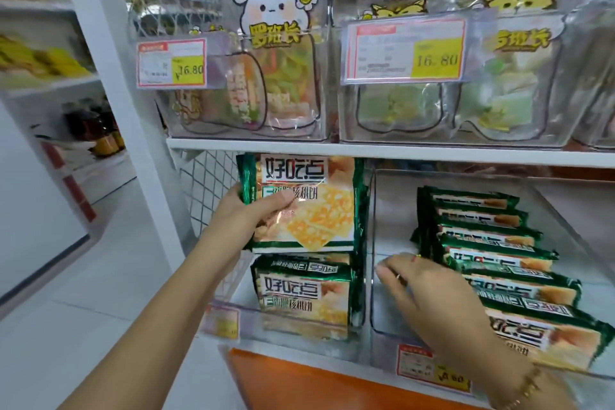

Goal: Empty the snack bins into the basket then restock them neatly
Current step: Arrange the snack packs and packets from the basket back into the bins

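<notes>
Centre-left: left hand clamps a biscuit pack by its left edge, thumb across the front, upright above the left bin. Judged light, slippery foil, brittle contents; grip the edges, don't squeeze the faces. Green border, orange cracker print. Lower right: right hand, fingers loosely apart, grips nothing beside the leaning pack row in the right bin.

Green biscuit packs in two clear bins on the lower shelf.
Left bin: front pack upright, label out; held pack upright above it, gripped by the left hand. Right bin: pack row overlapped, leaning back.
</notes>
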